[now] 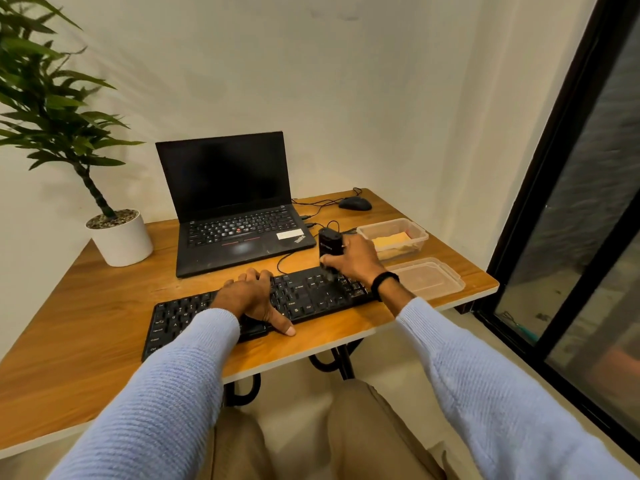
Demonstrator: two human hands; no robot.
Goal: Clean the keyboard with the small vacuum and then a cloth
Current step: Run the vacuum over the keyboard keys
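Right hand (356, 261) grips small vacuum (329, 245) upright over right end of keyboard (311, 296); left hand (252, 296) rests flat mid-keyboard, fingers relaxed.
Keyboard lies along 6 o'clock edge of table (86, 306); nozzle maybe touching keys, blurred. Yellow cloth (389, 241) in clear tub (417, 233), 3 o'clock of vacuum.

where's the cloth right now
In the head view, the yellow cloth lies in the clear tub on the right side of the table, just beyond the right hand gripping the small vacuum.
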